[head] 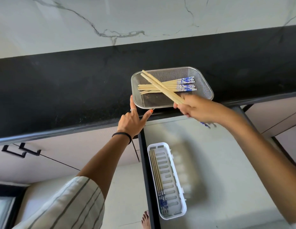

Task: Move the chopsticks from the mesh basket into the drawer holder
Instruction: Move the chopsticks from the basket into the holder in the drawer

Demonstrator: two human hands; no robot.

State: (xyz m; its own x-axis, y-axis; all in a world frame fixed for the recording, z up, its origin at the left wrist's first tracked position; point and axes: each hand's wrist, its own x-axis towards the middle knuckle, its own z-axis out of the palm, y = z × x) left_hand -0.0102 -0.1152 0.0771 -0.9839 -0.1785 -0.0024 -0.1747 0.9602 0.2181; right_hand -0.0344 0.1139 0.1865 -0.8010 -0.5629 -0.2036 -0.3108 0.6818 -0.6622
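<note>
A steel mesh basket [203, 83] sits on the black counter near its front edge. Several wooden chopsticks with blue-and-white ends [160, 87] lie inside it. My right hand [196, 107] grips a pair of chopsticks [160, 87] that slants up to the left over the basket; their blue ends stick out below the hand. My left hand [133, 119] rests on the counter edge, index finger and thumb touching the basket's left front rim. Below, a white slotted holder [176, 179] lies in the open drawer with a few chopsticks [158, 179] along its left side.
The black counter [61, 90] meets a white marble wall behind. The open drawer [218, 162] has a dark left rail [146, 171]. Closed cabinet fronts with black handles [20, 151] are at left. A bare foot [146, 219] shows on the floor.
</note>
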